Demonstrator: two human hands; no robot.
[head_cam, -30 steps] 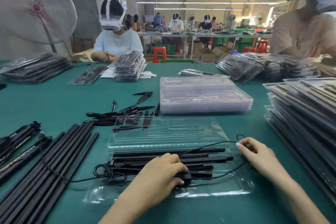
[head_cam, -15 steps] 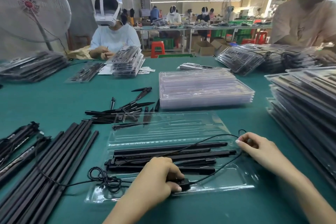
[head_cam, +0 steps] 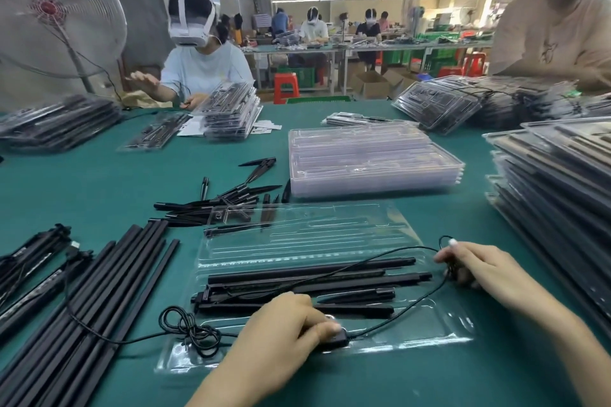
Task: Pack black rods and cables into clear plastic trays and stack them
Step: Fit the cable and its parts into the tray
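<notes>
Pinching the cable at both ends, my left hand grips its black plug on the tray's near edge while my right hand holds its loop at the right edge; rods lie inside.

A counter covered in green is seen. An open clear tray is laid on it at the near middle, with a stack of empty clear trays behind it. Long black rods are laid at the near left, loose black pieces beyond them. Stacks of filled trays are set along the right edge and at the far left.
</notes>
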